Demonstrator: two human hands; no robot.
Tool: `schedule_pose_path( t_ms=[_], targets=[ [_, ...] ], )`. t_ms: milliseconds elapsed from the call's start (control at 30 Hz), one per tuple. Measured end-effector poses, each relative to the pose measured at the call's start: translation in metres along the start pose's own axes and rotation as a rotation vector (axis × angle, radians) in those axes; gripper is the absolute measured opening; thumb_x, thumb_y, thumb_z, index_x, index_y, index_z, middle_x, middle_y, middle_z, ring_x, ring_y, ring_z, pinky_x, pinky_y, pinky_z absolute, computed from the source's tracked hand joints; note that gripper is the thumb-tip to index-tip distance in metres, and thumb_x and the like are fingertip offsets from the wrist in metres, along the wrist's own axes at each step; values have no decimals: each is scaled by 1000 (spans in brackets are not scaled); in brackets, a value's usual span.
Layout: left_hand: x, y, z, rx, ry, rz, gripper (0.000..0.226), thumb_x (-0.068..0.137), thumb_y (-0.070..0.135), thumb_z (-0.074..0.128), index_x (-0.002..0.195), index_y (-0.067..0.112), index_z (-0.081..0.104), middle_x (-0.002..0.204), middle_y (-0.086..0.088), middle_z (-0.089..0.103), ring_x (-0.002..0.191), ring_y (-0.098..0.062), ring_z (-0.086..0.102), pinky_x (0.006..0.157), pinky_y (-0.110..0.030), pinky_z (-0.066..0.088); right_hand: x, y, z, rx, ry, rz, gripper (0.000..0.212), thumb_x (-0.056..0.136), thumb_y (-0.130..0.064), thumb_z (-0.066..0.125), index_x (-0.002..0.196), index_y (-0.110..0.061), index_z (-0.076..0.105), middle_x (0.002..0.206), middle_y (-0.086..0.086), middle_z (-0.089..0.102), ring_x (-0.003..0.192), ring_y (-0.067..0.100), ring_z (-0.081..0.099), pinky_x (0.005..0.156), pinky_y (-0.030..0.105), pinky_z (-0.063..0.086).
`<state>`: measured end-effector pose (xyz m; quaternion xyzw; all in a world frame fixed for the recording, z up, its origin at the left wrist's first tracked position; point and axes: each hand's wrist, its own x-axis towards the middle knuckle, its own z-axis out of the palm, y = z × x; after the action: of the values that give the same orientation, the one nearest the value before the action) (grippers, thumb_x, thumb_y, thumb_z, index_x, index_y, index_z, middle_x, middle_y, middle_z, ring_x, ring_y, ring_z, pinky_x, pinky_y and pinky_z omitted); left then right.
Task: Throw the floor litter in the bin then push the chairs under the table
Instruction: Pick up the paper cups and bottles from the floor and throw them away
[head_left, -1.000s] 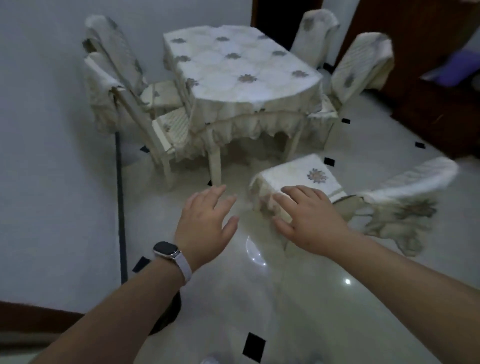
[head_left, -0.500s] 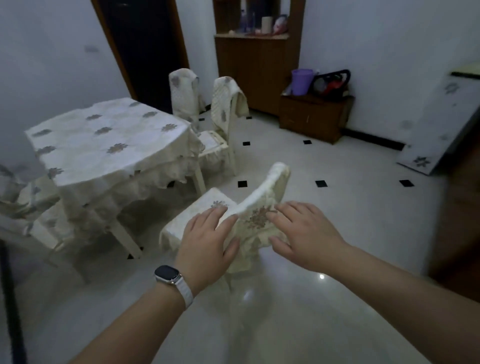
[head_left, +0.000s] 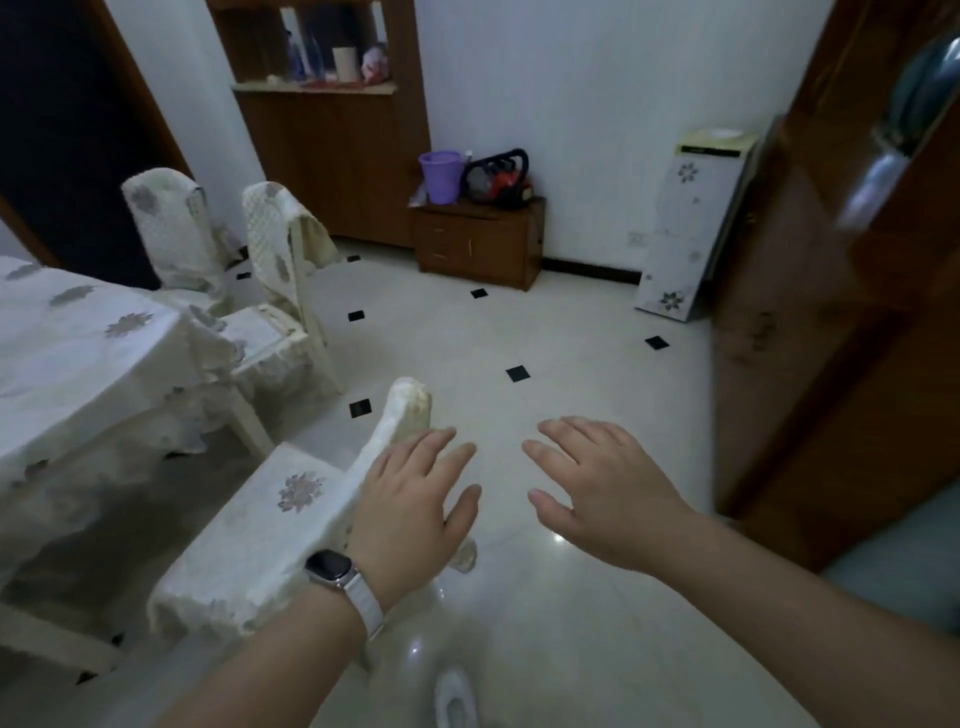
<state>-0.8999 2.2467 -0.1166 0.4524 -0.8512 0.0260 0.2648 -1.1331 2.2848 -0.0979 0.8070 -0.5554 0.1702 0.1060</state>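
Observation:
A chair in a cream cover (head_left: 270, 525) stands pulled out from the table (head_left: 78, 353), its seat facing the table and its backrest toward me. My left hand (head_left: 415, 504), a watch on its wrist, hovers open over the top of that backrest and hides part of it. My right hand (head_left: 597, 488) is open too, spread in the air to the right of the backrest, above bare floor, holding nothing. The table carries a pale cloth with grey flower prints. No floor litter shows.
Two more covered chairs (head_left: 270, 270) stand at the table's far side. A low wooden cabinet (head_left: 480, 241) by the far wall holds a purple bucket (head_left: 440, 176). A wooden door (head_left: 831, 312) is at the right, with a white panel (head_left: 685, 228) leaning next to it.
My view has swung right, from the table to the room's far wall. The pulled-out chair now sits left of both hands; the right hand has drifted off its backrest.

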Motion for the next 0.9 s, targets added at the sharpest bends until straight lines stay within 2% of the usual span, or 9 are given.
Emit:
schedule_pose_path(
  t_ms=[200, 400, 567, 900],
  targets=[
    [104, -41, 60, -87, -30, 79, 41, 91, 43, 50, 125, 22, 61, 132, -2, 61, 124, -27, 54, 101, -46, 46, 60, 67, 12, -152, -76, 144, 49, 91, -49, 43, 125, -20, 63, 129, 4, 61, 118, 24, 56, 98, 39, 44],
    [195, -83, 83, -146, 10, 141, 43, 91, 45, 48, 124, 23, 64, 130, 0, 63, 122, -24, 56, 102, -40, 42, 139, 101, 25, -193, -24, 245, 48, 90, -47, 44, 123, -19, 63, 128, 6, 61, 116, 26, 57, 95, 40, 47],
    [246, -113, 108, -158, -14, 133, 45, 90, 45, 47, 124, 21, 64, 129, -1, 63, 121, -25, 55, 100, -42, 43, 179, 128, 51, -170, -5, 297, 48, 90, -47, 43, 123, -18, 64, 128, 7, 61, 115, 26, 57, 93, 39, 47],
    [347, -133, 177, -106, -71, 135, 45, 91, 45, 48, 125, 19, 64, 129, -3, 63, 120, -27, 57, 99, -45, 45, 251, 242, 108, -108, 20, 268, 48, 90, -47, 44, 122, -17, 64, 128, 7, 61, 115, 27, 57, 95, 40, 46]
  ],
)
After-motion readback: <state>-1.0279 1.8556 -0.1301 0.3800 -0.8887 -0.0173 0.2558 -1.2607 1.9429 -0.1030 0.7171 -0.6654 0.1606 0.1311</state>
